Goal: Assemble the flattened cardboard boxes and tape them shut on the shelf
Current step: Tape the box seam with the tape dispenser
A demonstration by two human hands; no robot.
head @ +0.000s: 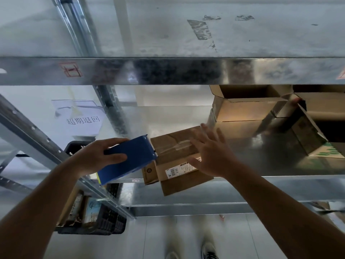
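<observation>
Left hand (100,156) nearest, fingers wrapped round blue tape dispenser (130,157), toothed end at left edge of box (173,144). Right hand (211,154) flat, fingers spread, pressing box top. Box sits at front edge of shelf (261,165), flap hanging over. Clear tape (180,146) seems laid along seam; glare, unsure. Press firmly, tilt teeth, tear clean, smooth end down.

Cool, dim light fills the wide-angle frame, while a warm glow falls on the open cardboard boxes (242,109) at upper right. The galvanised shelf beam (168,71) carries mottled glare and dark reflections. Blur softens the right hand (211,152) and the shoes (209,251) at the bottom edge; the uprights (78,25) at upper left lean and smear toward the corner.
</observation>
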